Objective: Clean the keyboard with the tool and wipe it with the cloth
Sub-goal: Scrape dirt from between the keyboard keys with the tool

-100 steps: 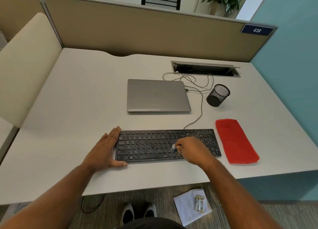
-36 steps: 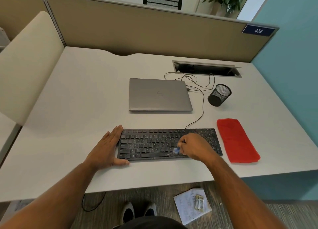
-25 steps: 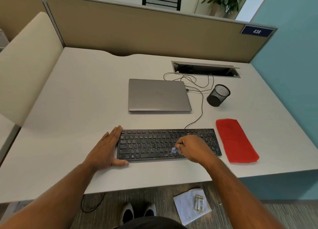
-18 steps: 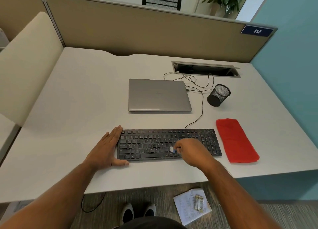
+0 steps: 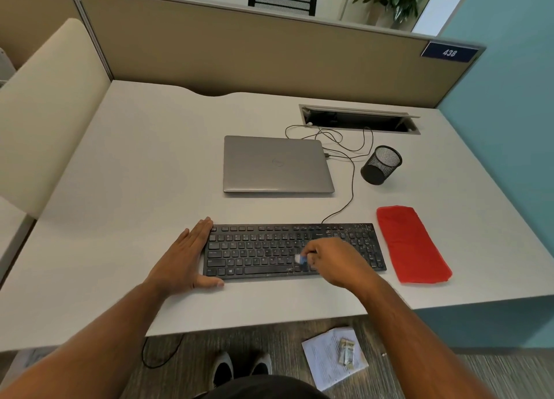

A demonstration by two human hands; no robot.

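Your right hand (image 5: 335,262) pinches the tiny tool (image 5: 300,259); left hand (image 5: 186,256) lies flat, bracing the light keyboard (image 5: 257,253). Soft cloth (image 5: 412,244) waits at 3 o'clock; grab an edge.

Keyboard (image 5: 269,250): matt black plastic, pale specks at its far right corner; cloth (image 5: 412,244): soft red fabric; laptop (image 5: 277,163): smooth brushed grey metal; cup (image 5: 381,165): black wire mesh; desk (image 5: 135,174): smooth matt off-white laminate.

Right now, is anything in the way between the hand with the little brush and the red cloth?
Nothing visible is. The right hand holds the tool on the keyboard. The red cloth lies just right of the keyboard; only keys and bare desk lie between.
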